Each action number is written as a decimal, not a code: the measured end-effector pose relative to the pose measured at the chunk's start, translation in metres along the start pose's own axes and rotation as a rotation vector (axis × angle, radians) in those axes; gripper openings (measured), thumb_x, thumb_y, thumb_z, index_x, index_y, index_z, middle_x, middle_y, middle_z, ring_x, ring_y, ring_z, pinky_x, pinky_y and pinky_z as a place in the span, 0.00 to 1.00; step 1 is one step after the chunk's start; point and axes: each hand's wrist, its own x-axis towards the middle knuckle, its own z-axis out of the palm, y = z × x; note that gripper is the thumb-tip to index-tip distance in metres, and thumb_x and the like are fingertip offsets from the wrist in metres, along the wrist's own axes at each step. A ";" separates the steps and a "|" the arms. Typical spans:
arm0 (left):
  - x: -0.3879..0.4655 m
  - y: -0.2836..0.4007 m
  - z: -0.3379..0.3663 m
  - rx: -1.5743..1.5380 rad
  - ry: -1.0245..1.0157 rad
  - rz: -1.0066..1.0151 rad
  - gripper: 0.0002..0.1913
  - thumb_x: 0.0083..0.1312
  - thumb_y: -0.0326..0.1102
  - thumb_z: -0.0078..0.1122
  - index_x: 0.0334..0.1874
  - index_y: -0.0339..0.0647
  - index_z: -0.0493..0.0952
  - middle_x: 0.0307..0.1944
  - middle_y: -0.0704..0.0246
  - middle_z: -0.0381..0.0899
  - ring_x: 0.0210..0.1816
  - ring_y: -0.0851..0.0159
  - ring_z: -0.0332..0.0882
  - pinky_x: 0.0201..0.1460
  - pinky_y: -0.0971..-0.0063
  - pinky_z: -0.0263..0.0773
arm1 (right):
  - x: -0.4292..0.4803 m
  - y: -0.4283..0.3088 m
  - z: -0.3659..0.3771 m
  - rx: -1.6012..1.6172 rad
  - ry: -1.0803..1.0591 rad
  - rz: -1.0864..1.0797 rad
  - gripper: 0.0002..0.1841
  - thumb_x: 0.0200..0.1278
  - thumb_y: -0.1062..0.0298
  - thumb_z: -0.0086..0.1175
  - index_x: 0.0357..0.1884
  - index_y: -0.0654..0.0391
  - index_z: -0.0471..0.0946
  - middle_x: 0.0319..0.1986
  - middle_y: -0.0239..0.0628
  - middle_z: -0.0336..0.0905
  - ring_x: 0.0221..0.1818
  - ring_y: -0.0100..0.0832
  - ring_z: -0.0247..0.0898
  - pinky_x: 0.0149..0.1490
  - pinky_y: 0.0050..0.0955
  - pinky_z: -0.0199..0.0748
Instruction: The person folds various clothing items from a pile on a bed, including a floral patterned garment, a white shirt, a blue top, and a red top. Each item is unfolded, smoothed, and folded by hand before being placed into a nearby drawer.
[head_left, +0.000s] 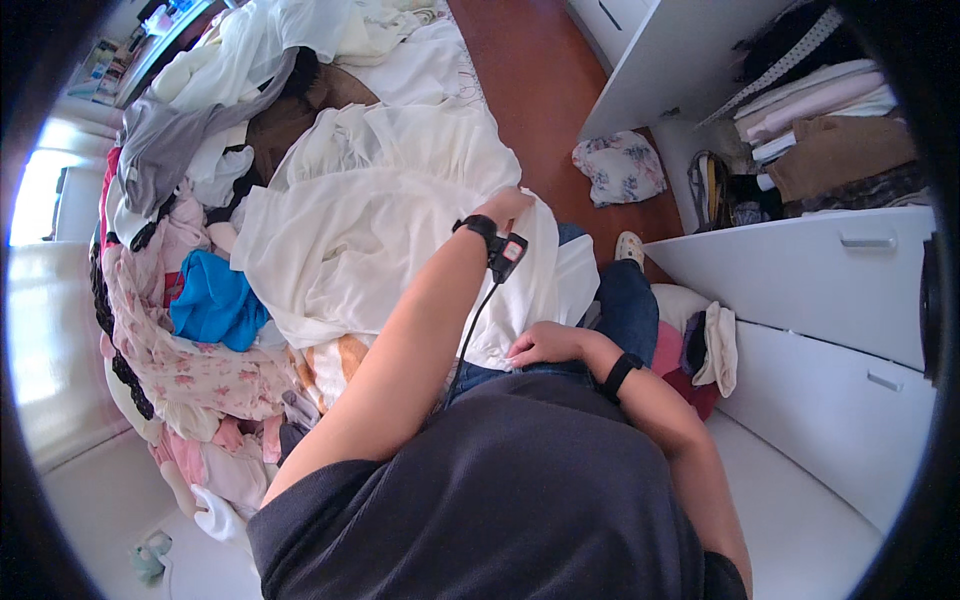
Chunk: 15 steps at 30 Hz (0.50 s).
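Note:
A white, gathered garment (360, 247) of thin fabric lies spread over the clothes pile and across my lap. My left hand (508, 206) is at its right-hand edge, with cloth bunched at the fingers, which are partly hidden. Close to my waist, my right hand (551, 343) pinches the near edge of the same garment between thumb and fingers. Black straps circle both wrists, and a small device with a cable (508, 255) sits on the left one. Beneath the garment, my jeans (628, 300) show on the right.
Heaped clothes surround the garment on the left, among them a blue cloth (217, 300), a grey garment (161, 154) and floral fabric (225, 379). A folded floral bundle (619, 169) rests on the wooden floor (525, 67). White drawers (817, 262) and an open compartment with folded clothes (840, 150) stand right.

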 end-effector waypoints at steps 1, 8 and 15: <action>-0.005 0.004 -0.001 -0.275 -0.046 0.080 0.14 0.64 0.38 0.52 0.44 0.33 0.70 0.36 0.61 0.77 0.29 0.61 0.78 0.27 0.68 0.71 | 0.001 -0.001 -0.001 -0.007 0.006 0.007 0.19 0.56 0.52 0.57 0.41 0.57 0.81 0.34 0.38 0.82 0.38 0.31 0.77 0.45 0.28 0.69; -0.073 0.000 -0.037 -0.884 0.098 0.732 0.06 0.71 0.29 0.40 0.36 0.46 0.57 0.53 0.57 0.73 0.46 0.57 0.80 0.38 0.72 0.77 | 0.003 -0.008 -0.004 -0.029 -0.048 0.120 0.20 0.57 0.50 0.57 0.45 0.53 0.80 0.39 0.37 0.82 0.41 0.32 0.76 0.48 0.27 0.69; -0.131 -0.077 0.010 0.107 0.136 0.157 0.28 0.59 0.45 0.62 0.53 0.29 0.66 0.46 0.54 0.76 0.45 0.58 0.77 0.46 0.70 0.72 | 0.000 -0.005 -0.008 0.050 -0.061 0.056 0.21 0.58 0.53 0.56 0.49 0.57 0.78 0.42 0.38 0.81 0.44 0.30 0.75 0.51 0.25 0.68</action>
